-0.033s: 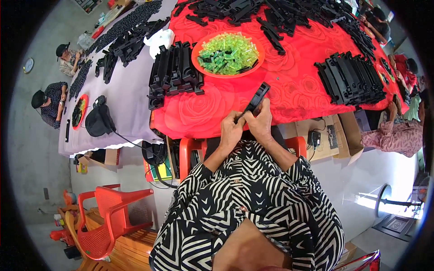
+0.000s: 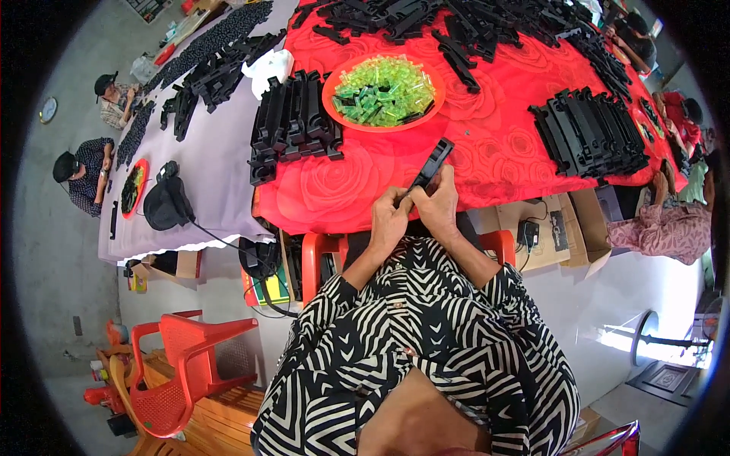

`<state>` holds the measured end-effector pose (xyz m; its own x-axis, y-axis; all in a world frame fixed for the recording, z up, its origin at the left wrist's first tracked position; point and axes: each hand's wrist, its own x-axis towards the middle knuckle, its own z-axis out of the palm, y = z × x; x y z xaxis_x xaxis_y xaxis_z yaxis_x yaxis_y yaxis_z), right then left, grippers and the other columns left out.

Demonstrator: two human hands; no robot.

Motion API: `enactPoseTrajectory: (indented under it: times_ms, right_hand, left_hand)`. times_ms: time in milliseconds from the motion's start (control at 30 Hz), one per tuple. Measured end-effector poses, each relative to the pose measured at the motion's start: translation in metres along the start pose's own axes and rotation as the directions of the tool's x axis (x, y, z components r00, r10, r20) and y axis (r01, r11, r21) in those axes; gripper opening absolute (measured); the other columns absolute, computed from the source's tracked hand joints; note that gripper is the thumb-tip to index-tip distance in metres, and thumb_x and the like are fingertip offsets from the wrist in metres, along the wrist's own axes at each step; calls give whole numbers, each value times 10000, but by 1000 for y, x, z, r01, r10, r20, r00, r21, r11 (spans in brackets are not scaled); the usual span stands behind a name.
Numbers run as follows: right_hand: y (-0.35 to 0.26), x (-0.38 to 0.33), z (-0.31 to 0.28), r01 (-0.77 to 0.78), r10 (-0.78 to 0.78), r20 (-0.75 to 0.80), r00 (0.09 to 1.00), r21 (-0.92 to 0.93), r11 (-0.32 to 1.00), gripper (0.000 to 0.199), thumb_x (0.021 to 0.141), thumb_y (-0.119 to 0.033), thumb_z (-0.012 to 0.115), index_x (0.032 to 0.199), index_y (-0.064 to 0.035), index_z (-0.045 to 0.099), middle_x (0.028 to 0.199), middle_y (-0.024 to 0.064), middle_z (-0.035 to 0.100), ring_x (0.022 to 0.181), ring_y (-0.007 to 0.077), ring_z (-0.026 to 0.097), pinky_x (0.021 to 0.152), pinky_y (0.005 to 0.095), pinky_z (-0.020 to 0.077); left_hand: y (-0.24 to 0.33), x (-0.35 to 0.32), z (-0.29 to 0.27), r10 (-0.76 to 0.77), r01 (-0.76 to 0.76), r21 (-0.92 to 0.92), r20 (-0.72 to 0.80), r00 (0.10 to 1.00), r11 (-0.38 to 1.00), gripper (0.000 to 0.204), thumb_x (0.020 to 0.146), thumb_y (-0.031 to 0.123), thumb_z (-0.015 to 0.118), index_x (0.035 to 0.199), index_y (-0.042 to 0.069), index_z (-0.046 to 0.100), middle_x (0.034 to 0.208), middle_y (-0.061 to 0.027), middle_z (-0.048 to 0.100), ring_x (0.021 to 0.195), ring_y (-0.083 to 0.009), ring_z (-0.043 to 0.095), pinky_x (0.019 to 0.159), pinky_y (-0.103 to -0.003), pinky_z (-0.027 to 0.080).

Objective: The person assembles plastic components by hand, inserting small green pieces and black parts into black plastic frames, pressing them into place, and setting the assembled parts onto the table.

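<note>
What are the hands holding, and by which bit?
A long black piece, held by its near end in the left hand and right hand; its far end sticks out.

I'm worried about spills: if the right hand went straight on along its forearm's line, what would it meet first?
Beyond the held black part and across red cloth, the right hand would probably meet the orange plate of green pieces. The hand's height is hard to judge; it might pass over.
</note>
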<state>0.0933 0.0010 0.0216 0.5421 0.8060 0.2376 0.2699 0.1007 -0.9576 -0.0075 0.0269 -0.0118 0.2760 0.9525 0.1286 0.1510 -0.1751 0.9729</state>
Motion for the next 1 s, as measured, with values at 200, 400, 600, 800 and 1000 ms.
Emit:
enactPoseTrajectory:
  times_ms: [200,400,600,800,1000]
  right_hand:
    - [-7,-3,0,-41,40,-6,999,-46,998,554,659,-83,627,1128,-8,343,787,113,527,634,235,544,599,334,451]
    - [-3,-4,-10,313,-338,-35,941,-297,902,738,655,-108,694,1262,-16,284,943,135,478,713,180,512,593,294,447]
    - [2,-2,-18,409,-417,71,906,-398,821,415,699,-143,630,1080,-55,490,803,138,497,626,280,538,551,377,447]
    - [-9,1,-23,352,-319,150,936,-450,821,212,745,-161,581,928,-58,557,740,145,596,661,301,596,537,393,458]
    - [3,6,-23,186,-144,146,979,-336,923,131,731,-130,588,839,-57,578,572,140,533,527,294,556,474,379,423]
  left_hand:
    - [-6,5,0,-50,48,-103,-24,998,994,92,783,53,576,803,-36,591,604,-32,553,547,-75,467,496,-234,380]
    - [2,9,-2,-185,183,-230,10,983,956,116,787,75,583,769,-39,579,601,-38,562,547,-74,484,491,-234,387]
    - [6,12,-1,-86,85,96,8,996,992,146,810,94,554,771,-46,530,605,-131,580,558,-172,563,506,-309,426]
    - [9,1,-6,75,-68,273,-15,997,960,157,795,119,553,792,-30,501,653,-199,581,610,-324,594,549,-394,442]
    - [13,-1,-5,159,-149,426,13,987,892,165,782,129,550,819,-22,493,673,-233,564,660,-398,571,574,-444,429]
